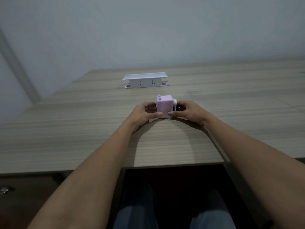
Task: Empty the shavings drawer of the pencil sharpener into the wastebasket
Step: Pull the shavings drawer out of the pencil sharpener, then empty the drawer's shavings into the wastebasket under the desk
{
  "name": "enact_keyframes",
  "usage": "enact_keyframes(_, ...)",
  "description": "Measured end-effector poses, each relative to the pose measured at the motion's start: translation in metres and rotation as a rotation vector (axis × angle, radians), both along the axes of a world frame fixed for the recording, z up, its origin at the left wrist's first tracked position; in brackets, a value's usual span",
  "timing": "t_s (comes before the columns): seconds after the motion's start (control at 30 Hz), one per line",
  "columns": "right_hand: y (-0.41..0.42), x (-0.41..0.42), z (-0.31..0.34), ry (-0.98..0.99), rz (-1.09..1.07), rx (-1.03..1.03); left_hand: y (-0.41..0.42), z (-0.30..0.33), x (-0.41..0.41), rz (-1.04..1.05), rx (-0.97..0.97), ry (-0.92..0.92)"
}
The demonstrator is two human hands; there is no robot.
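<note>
On wood-grain desk [99,129]: pink sharpener [165,107], socket box [144,80] behind; grey wall.

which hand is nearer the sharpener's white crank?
Right. The right hand is beside the white crank on the pencil sharpener; the left hand grips the opposite side.

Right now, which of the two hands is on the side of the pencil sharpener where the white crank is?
The right hand: its fingers sit beside the white crank of the purple pencil sharpener. The left hand holds the opposite, crankless side.
</note>
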State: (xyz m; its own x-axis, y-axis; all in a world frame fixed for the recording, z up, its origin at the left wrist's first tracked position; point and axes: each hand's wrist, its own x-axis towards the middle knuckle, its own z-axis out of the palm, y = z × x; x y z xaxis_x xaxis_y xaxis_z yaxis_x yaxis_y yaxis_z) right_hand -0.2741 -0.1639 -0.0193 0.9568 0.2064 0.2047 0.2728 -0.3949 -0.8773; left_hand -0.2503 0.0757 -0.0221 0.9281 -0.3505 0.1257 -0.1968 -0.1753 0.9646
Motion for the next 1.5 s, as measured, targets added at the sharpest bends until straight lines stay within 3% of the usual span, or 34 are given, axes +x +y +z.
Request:
enact_keyframes(0.47, 0.003, -0.007, 0.005, 0.081, -0.039, -0.012, 0.056, 0.005, -0.007, 0.084, 0.027, 0.026)
enact_keyframes(0.73, 0.007, -0.024, 0.05, 0.008, -0.071, 0.013, 0.076, 0.057, -0.02, 0.122, 0.037, -0.087)
enact_keyframes(1.17, 0.013, -0.062, 0.152, -0.185, -0.053, 0.093, 0.022, 0.16, -0.052, 0.035, 0.048, -0.264)
enact_keyframes(1.5, -0.03, -0.106, 0.175, -0.257, -0.119, 0.111, -0.041, 0.18, -0.071, -0.085, 0.011, -0.333)
